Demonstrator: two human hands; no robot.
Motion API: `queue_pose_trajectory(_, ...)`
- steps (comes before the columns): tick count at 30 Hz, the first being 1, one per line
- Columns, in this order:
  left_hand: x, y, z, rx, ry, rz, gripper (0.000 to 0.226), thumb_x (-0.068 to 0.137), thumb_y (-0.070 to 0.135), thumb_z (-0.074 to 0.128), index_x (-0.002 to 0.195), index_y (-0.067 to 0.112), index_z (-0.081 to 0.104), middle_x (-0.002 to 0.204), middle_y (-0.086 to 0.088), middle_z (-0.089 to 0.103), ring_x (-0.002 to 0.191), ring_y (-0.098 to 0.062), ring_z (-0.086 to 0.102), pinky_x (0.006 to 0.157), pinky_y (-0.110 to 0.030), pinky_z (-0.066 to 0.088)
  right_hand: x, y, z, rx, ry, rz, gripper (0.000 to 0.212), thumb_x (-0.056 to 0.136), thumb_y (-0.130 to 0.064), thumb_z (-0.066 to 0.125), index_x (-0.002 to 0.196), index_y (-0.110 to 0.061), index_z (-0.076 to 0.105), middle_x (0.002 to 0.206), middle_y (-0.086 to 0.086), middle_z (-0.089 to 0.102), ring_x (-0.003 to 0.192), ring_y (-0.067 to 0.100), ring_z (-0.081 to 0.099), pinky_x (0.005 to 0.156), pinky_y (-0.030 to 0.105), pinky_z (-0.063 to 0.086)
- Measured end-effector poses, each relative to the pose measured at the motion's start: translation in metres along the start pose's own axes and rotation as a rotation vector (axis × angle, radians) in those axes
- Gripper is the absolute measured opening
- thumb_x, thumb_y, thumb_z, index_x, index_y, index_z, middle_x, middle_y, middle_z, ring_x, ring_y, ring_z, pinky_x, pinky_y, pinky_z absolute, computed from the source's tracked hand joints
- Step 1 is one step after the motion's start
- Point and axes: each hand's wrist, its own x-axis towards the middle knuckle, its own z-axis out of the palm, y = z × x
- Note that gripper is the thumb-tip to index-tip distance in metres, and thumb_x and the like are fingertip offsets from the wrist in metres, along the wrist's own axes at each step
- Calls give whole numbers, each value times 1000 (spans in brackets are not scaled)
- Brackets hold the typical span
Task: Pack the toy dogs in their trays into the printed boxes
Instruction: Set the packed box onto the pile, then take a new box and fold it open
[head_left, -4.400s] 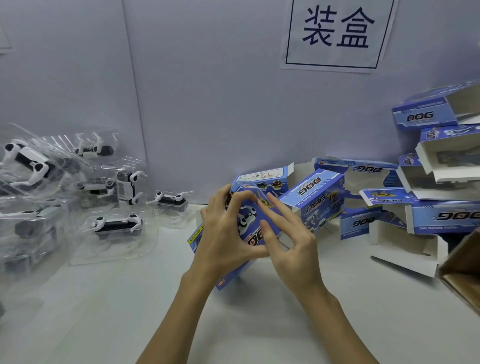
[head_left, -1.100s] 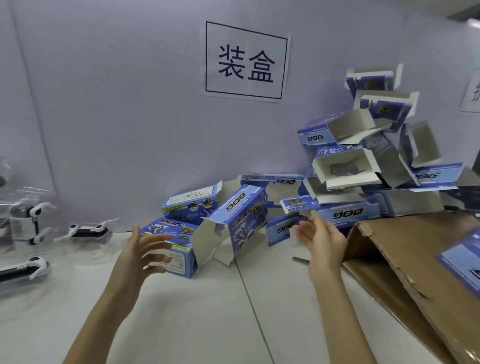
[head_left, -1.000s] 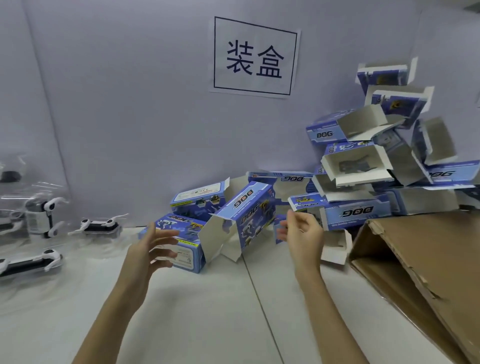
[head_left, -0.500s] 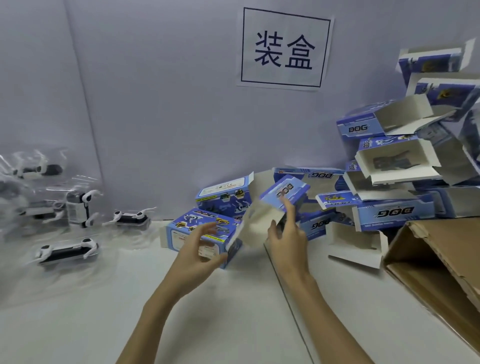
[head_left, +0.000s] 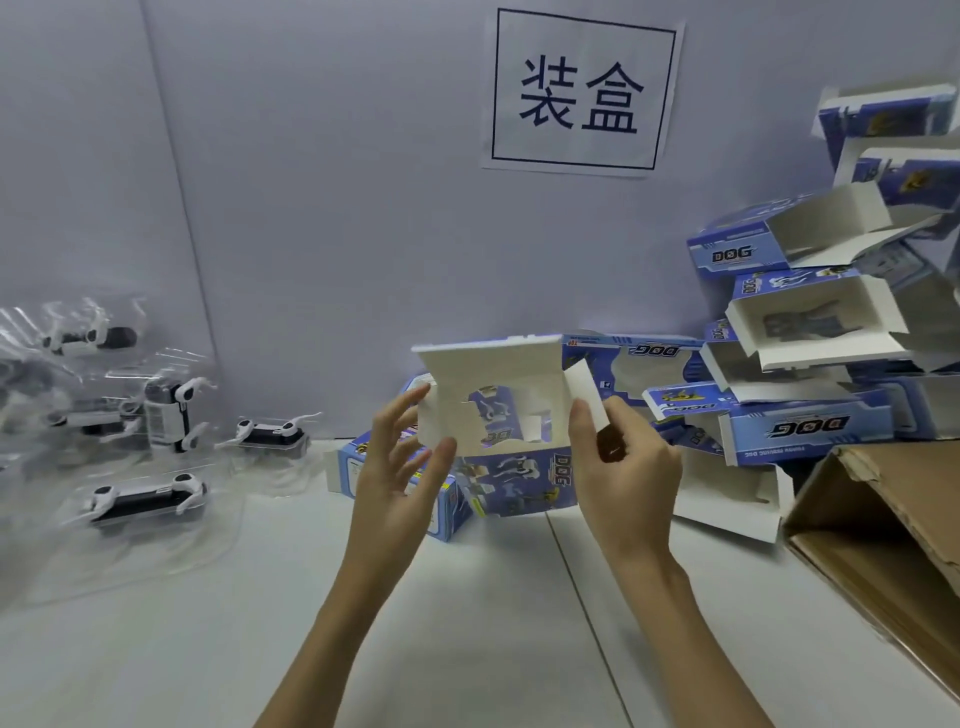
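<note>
I hold an open blue printed box (head_left: 498, 395) above the table's middle, its white inside and cut-out window facing me. My left hand (head_left: 400, 462) pinches its left edge between thumb and fingers. My right hand (head_left: 618, 457) grips its right side, thumb against a white end flap (head_left: 587, 395). Nothing is inside the box. Toy dogs in clear trays lie at the left: one near the front (head_left: 145, 499), one by the wall (head_left: 270, 434), others heaped behind (head_left: 166, 415).
A closed printed box (head_left: 441, 512) lies on the table behind my left hand. Several empty open boxes are piled at the right (head_left: 805, 426). A brown cardboard carton (head_left: 883, 519) juts in at the right edge. A paper sign (head_left: 582, 93) hangs on the wall.
Both hands, empty a second ago, have taken an open box from the table and lifted it; it now faces me with its inside showing. My view has swung back to the left.
</note>
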Motion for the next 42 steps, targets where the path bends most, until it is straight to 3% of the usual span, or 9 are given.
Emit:
queue_pose_trajectory(6, -6, -3, 8, 37, -150, -42, 82, 87, 48, 80, 144, 74, 27, 139, 48, 45, 130, 19, 46, 85, -1, 47, -1, 3, 0, 198, -50, 142, 34, 102, -29, 55, 69, -32, 51, 54, -10, 53, 45, 9, 46, 44, 11, 28)
queue_pose_trajectory(10, -9, -10, 10, -2, -196, -126, 84, 88, 34, 79, 149, 66, 30, 139, 36, 49, 127, 0, 57, 80, -23, 61, -12, 15, 12, 318, -184, 315, 18, 107, -39, 52, 96, -25, 53, 67, -15, 55, 56, 3, 50, 54, 18, 41)
queue_pose_trajectory(14, -12, -15, 9, -11, -181, -190, 85, 93, 34, 74, 153, 65, 22, 150, 25, 47, 133, -16, 57, 91, -40, 62, -33, 13, 28, 456, -241, 305, 30, 103, -36, 60, 129, -31, 47, 115, -22, 65, 105, 3, 68, 84, 18, 54)
queue_pose_trajectory(19, -12, -19, 0, 31, -216, -272, 86, 90, 38, 76, 149, 70, 23, 148, 10, 51, 129, -16, 60, 81, -33, 64, -42, 19, 31, 443, -280, 309, 43, 104, -33, 61, 144, -35, 47, 144, -8, 58, 134, 12, 56, 105, 28, 51)
queue_pose_trajectory(24, -14, -24, 0, 87, -247, -203, 68, 89, 39, 80, 144, 49, 43, 149, 7, 49, 126, -17, 62, 78, -33, 64, -41, 22, 28, 448, -319, 304, 25, 99, -44, 54, 122, -36, 60, 131, -1, 60, 123, 25, 62, 94, 56, 57)
queue_pose_trajectory(28, -10, -23, -5, 131, -266, -194, 74, 85, 52, 80, 146, 52, 39, 150, 18, 48, 123, -14, 63, 85, -34, 62, -37, 20, 27, 447, -333, 279, 29, 100, -43, 55, 128, -38, 56, 133, -10, 59, 124, 22, 62, 93, 40, 58)
queue_pose_trajectory(33, -12, -19, 1, 227, -124, -99, 73, 84, 47, 82, 146, 47, 44, 142, 29, 46, 128, 5, 51, 87, -7, 49, -38, 21, 31, 358, -366, 264, 41, 106, -38, 54, 144, -49, 43, 148, -10, 52, 138, 14, 53, 103, 35, 55)
queue_pose_trajectory(37, -11, -10, 6, 219, -48, -73, 54, 105, 59, 36, 158, 52, 31, 133, 40, 45, 129, 14, 45, 92, -2, 40, -41, 9, 32, 447, -420, 290, 78, 94, -59, 68, 156, -59, 21, 159, -15, 41, 145, 10, 46, 114, 39, 47)
queue_pose_trajectory(42, -2, 1, 1, -81, 99, -164, 61, 102, 39, 61, 156, 38, 32, 107, 3, 74, 96, -17, 76, 72, -26, 61, -34, 0, 29, 617, -507, 432, 75, 86, -67, 71, 151, -49, 37, 140, -19, 60, 129, 8, 61, 96, 26, 56)
